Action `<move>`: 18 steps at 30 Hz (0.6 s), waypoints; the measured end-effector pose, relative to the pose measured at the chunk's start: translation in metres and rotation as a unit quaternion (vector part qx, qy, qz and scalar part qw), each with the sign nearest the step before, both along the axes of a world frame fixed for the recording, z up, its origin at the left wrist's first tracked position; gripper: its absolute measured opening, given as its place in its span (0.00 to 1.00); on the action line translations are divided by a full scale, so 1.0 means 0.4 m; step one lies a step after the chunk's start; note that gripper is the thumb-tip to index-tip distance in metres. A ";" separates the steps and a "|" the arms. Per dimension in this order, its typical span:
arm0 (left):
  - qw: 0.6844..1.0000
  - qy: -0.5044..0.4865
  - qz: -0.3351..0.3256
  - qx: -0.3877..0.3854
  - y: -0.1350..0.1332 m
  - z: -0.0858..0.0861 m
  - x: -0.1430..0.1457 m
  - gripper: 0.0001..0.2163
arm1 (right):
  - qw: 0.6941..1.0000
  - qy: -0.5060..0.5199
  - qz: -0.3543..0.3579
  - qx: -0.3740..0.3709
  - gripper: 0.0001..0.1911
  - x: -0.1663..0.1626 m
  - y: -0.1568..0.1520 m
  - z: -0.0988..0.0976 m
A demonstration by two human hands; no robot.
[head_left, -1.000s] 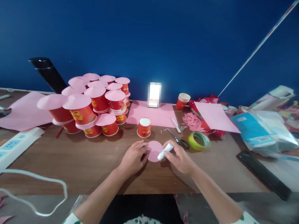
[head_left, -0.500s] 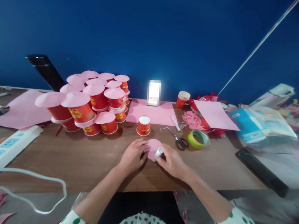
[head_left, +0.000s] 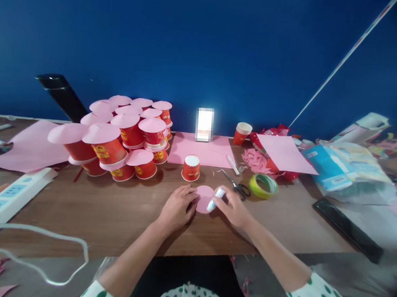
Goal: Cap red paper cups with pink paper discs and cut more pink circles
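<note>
A pink paper disc (head_left: 204,198) lies flat on the brown table in front of me. My left hand (head_left: 179,205) rests palm down at its left edge, fingers stretched out and touching the rim. Over the disc's right side, my right hand (head_left: 232,206) grips a white glue stick (head_left: 216,199), tilted with its lower end at the paper. Just beyond the disc stands one red paper cup (head_left: 191,169), upside down with its white base up. To the left are several red cups (head_left: 105,151) stacked in pairs, capped with shallow pink paper cones (head_left: 101,133).
Scissors (head_left: 241,190) and a yellow-green tape roll (head_left: 263,186) lie right of my right hand. Behind them are a white-handled cutter (head_left: 232,165), nested cups (head_left: 242,133) and shredded pink paper (head_left: 256,160). A power strip (head_left: 16,196) sits left; a black case (head_left: 347,229) lies right.
My right hand has shifted slightly right and lifted the glue stick to a steeper view, showing more of it and of the disc. My left hand stays at the disc's edge.
</note>
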State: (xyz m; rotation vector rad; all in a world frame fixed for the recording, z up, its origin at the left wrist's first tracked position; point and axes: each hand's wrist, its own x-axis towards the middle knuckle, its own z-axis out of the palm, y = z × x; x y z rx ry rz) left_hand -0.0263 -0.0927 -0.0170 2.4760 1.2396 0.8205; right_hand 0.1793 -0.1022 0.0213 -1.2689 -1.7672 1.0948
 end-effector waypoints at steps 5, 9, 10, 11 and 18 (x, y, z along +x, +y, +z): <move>1.000 0.002 0.003 -0.002 0.000 -0.002 0.000 0.14 | 0.992 -0.109 0.021 0.061 0.05 -0.002 -0.011 -0.011; 1.000 0.007 0.006 -0.010 0.000 -0.004 -0.002 0.16 | 0.992 -0.112 0.025 0.049 0.05 -0.010 -0.018 -0.015; 1.000 0.009 0.006 -0.012 0.000 -0.004 -0.002 0.16 | 0.993 -0.105 0.029 0.044 0.05 -0.014 -0.019 -0.015; 1.000 0.010 0.005 -0.015 0.001 -0.004 -0.002 0.16 | 0.994 -0.095 0.033 0.037 0.05 -0.019 -0.020 -0.014; 1.000 -0.002 0.002 -0.011 0.000 0.006 0.002 0.14 | 0.992 0.099 -0.027 -0.068 0.11 -0.023 0.008 -0.011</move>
